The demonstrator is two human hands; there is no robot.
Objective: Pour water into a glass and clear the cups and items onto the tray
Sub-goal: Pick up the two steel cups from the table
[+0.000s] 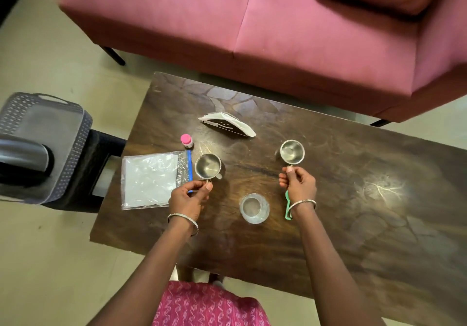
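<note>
Pink patterned cloth (209, 305) fills the bottom edge, and both bare forearms reach out from it over the dark wooden tabletop (353, 224). Between the wrists stands a clear glass (254, 208), upright; whether it holds water I cannot tell. The left hand (188, 199) has its grip pinched on the handle of the left steel cup (208, 166), which looks empty. The right hand (298, 183) pinches the handle of the right steel cup (292, 151) in the same way (also empty, as far as its shiny bottom shows). A green object (287, 207) lies partly under the right wrist. Just left of the left cup lies a clear zip bag (151, 180) with a white sheet inside, a pink-capped bottle (186, 141) beyond it, and a napkin holder (227, 124) further back. Off the tabletop's left end, a grey tray (73, 148) sits on a black stool, carrying a dark jug (25, 156).
</note>
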